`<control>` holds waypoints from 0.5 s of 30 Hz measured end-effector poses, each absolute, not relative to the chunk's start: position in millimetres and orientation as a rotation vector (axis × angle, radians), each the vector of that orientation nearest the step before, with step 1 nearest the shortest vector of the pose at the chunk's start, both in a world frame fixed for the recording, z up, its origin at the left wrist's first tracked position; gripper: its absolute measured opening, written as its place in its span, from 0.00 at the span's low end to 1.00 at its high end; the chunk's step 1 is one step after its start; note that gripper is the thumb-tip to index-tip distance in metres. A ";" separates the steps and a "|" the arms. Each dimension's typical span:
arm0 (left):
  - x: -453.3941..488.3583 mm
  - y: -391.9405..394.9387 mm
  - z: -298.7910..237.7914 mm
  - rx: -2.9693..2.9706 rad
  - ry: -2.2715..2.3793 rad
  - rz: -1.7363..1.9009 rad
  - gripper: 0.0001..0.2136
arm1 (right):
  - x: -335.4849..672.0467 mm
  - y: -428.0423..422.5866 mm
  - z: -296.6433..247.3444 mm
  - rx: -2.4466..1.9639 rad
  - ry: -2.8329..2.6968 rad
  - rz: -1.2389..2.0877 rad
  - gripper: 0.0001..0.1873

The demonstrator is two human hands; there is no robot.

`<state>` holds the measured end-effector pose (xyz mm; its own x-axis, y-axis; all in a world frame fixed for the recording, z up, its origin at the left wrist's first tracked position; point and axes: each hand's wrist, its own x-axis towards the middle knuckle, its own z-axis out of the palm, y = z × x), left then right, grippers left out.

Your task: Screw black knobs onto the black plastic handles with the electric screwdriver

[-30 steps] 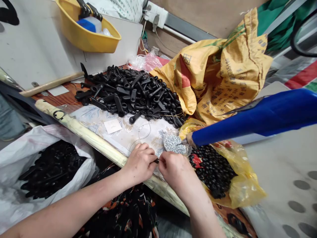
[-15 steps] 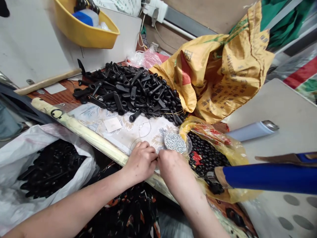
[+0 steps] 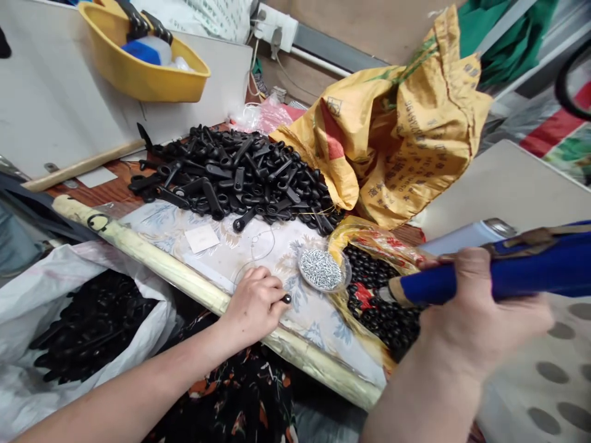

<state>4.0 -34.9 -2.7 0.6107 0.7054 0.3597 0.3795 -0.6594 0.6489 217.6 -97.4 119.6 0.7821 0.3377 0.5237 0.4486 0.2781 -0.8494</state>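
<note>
My left hand (image 3: 257, 303) rests near the table's front edge, fingers closed around a small black plastic part (image 3: 287, 299). Only the part's rounded end pokes out past the fingertips; the rest is hidden. At the right, my right hand (image 3: 466, 323), a little blurred, is wrapped around a blue electric screwdriver (image 3: 429, 285). The tool's metal tip points left, over a yellow plastic bag (image 3: 344, 237) of small black round pieces (image 3: 392, 320). Between the hands, silver screws (image 3: 319, 268) fill a clear round dish (image 3: 348, 274).
A heap of black crank-shaped handles (image 3: 240, 175) lies behind, beside a large yellow woven sack (image 3: 383, 147). A padded pole (image 3: 152, 252) runs along the front edge. A white sack (image 3: 159, 320) with black parts is at left; a yellow bin (image 3: 157, 86) hangs above.
My right hand has left my left hand's side and moved right onto the blue electric screwdriver, which is now higher. My left hand stays near the edge with the black part showing.
</note>
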 end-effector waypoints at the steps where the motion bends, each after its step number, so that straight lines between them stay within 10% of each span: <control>1: 4.4 -35.1 -2.7 2.313 0.854 0.829 0.08 | 210.2 -91.5 121.0 -1.290 -0.660 -0.153 0.09; 15: 5.3 -37.3 0.0 2.312 0.840 0.800 0.11 | 138.7 -90.4 110.4 -1.079 -0.911 0.510 0.15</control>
